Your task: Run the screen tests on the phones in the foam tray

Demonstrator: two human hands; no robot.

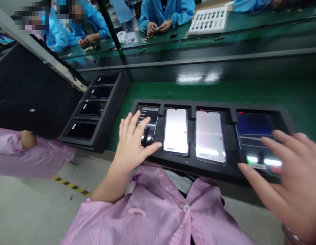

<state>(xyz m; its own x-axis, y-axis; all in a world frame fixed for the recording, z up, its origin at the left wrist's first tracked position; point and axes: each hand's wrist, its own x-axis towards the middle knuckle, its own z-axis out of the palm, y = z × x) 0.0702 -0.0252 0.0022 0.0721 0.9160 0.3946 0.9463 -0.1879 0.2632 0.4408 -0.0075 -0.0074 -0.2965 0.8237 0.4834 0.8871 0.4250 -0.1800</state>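
A stray tap or a lost edge is the likeliest trouble

At the left end of a row lies a slim phone with a dark screen and pale menu lines (153, 127), in a long black foam tray (231, 136). Next come a phone with a bright white screen (176, 131) and a phone with a greyish-white screen (210, 136); a phone with a dark blue screen (252, 146) occupies the right end. The left hand (133, 146) is over the menu phone; the right hand (298, 173), partly blurred, is over the dark blue one. Both hands' fingers are spread and grasp nothing; whether a fingertip meets glass I cannot tell. A brushing thumb could trigger an unwanted menu entry, and smooth glass could slip if caught by too little edge. The tray rests at the near edge of the green tabletop (153, 90), so a forearm's push might shift it. Leftward sits a second black foam tray (110, 115) bearing dark-screened devices (82, 131).
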